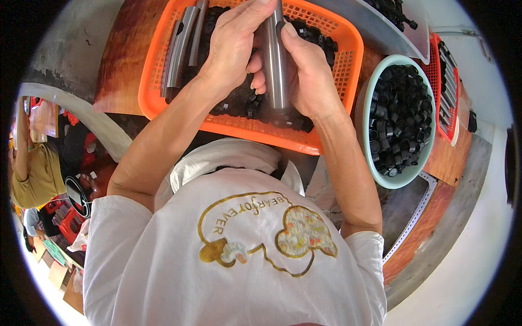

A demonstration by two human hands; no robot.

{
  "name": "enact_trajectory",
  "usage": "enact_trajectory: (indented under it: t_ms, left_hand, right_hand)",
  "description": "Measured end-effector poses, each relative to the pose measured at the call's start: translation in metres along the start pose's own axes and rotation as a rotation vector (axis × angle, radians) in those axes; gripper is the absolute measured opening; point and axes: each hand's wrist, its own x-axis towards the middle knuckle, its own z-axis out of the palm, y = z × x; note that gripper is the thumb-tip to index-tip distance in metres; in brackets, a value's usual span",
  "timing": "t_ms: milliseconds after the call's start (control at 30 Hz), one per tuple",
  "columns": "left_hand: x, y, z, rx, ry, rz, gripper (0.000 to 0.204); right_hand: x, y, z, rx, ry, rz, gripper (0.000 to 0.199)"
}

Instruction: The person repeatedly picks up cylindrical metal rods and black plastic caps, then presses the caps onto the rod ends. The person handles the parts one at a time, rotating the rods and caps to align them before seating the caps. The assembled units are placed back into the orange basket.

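Observation:
A shiny grey metal tube [276, 70] stands nearly upright in the picture, held over an orange plastic basket [342, 70]. My right hand [312, 73] is wrapped around it, thumb on its right side by a small dark spot and fingertips showing past its left side. At the tube's upper part, my left hand [234, 46] grips with thumb and fingers; the tube's top end is cut off by the picture's edge. Below both hands lie small black plastic pieces [253, 103] in the basket. Several similar metal tubes [182, 46] lean along the basket's left side.
A pale green tub [365, 136] full of black ring-like pieces [399, 119] sits right of the basket. Behind it are a translucent bin [375, 22] and a red basket [435, 70] with metal tubes. At far left, another person's sleeve [41, 179] shows. The tabletop [122, 60] is brown wood.

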Motion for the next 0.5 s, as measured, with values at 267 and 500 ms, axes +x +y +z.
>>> enact_trajectory:
  t_ms: [267, 500]
  left_hand:
    - [0.001, -0.002, -0.003, 0.099, -0.015, 0.112, 0.046]
    - [0.002, -0.004, -0.005, 0.111, 0.006, 0.062, 0.049]
  right_hand:
    - [0.003, -0.003, 0.003, 0.029, 0.025, 0.045, 0.057]
    - [0.003, -0.007, 0.011, -0.035, 0.088, 0.064, 0.059]
